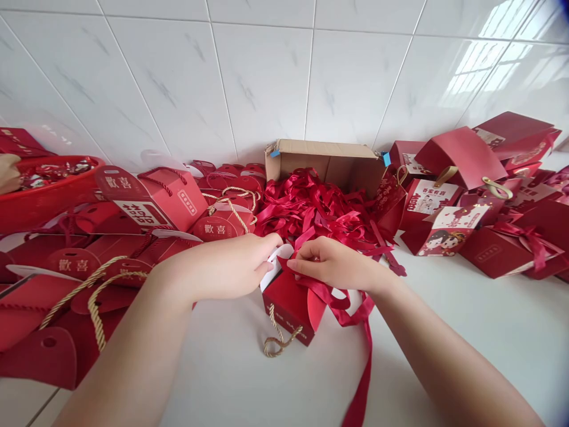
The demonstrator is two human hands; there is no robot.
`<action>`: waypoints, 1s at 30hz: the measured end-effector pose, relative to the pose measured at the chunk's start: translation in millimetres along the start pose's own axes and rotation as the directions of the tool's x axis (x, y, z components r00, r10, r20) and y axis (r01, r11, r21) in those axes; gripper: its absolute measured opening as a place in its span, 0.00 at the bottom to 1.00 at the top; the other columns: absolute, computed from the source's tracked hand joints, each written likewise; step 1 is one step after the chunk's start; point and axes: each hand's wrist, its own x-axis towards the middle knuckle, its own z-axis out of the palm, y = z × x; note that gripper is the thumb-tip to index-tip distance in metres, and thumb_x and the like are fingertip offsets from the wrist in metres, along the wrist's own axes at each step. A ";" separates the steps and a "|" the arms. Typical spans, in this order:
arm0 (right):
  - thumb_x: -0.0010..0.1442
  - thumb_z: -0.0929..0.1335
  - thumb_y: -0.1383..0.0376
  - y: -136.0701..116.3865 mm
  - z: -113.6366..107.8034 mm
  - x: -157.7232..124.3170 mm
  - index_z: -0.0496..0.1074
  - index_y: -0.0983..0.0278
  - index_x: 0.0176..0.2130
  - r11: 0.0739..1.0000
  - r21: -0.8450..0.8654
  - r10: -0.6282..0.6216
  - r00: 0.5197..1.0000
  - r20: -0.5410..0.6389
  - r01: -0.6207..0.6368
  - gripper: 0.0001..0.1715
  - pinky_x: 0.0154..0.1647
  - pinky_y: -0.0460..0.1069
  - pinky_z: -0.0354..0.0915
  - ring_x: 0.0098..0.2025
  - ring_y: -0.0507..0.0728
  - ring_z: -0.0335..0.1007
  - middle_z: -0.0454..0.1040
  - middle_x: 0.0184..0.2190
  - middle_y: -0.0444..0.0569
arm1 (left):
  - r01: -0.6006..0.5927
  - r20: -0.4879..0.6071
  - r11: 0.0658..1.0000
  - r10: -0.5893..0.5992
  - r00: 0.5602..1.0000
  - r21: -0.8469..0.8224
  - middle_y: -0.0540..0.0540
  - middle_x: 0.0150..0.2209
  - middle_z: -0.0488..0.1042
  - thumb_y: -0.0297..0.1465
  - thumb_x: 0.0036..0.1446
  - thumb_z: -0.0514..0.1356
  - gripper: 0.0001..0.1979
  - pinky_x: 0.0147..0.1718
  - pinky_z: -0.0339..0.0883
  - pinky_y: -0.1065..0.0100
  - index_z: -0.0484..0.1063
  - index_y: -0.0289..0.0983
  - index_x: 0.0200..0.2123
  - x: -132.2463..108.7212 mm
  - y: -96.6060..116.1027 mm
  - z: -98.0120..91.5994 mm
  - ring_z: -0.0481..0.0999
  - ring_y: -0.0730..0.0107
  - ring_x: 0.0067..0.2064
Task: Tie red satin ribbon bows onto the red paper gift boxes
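A small red gift box (pixel 293 299) stands on the white tabletop in front of me, with a gold rope handle (pixel 274 344) hanging from its near side. My left hand (pixel 253 264) pinches the box's upper left flap, whose white inside shows. Against the top of the box, my right hand (pixel 326 264) has a red satin ribbon (pixel 367 362) between thumb and fingers. The ribbon loops off to the right and trails down toward the table's front edge. Part of the box top is hidden behind my fingers.
Behind the box, a cardboard carton (pixel 331 149) lies against the tiled wall with a heap of red ribbons (pixel 306 201) spilling out. Many red boxes (pixel 171 198) with rope handles crowd the left, near a red basin (pixel 48 204). Finished-looking boxes (pixel 462 157) are stacked at right.
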 end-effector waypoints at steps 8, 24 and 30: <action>0.61 0.62 0.52 -2.0 2.7 0.8 0.53 0.63 0.20 1.000 0.012 -0.004 1.000 -0.017 0.004 0.25 0.18 0.45 0.44 0.19 0.46 0.44 0.52 0.18 0.38 | 0.005 0.027 1.000 -0.005 1.000 -0.024 0.51 0.21 0.65 0.37 0.57 0.49 0.07 0.15 0.42 0.69 0.62 0.42 0.31 -1.1 3.4 -1.8 0.57 0.73 0.16; 0.62 0.62 0.57 -6.4 8.9 6.6 0.63 0.66 0.23 0.999 -0.015 -0.053 0.998 -0.045 0.052 0.20 0.23 0.45 0.48 0.23 0.47 0.49 0.56 0.20 0.39 | -0.016 0.010 0.999 0.016 1.000 -0.040 0.52 0.19 0.59 0.36 0.57 0.48 0.09 0.15 0.45 0.69 0.59 0.41 0.26 2.6 6.4 -2.9 0.54 0.73 0.18; 0.63 0.60 0.54 -10.2 -9.2 -8.9 0.67 0.64 0.28 0.969 -0.247 -0.073 0.976 -0.206 0.021 0.20 0.27 0.46 0.54 0.27 0.50 0.59 0.66 0.27 0.45 | -0.100 -0.266 0.975 0.045 0.963 -0.197 0.53 0.20 0.63 0.34 0.57 0.49 0.08 0.18 0.49 0.70 0.59 0.40 0.26 0.7 3.9 -8.4 0.58 0.74 0.20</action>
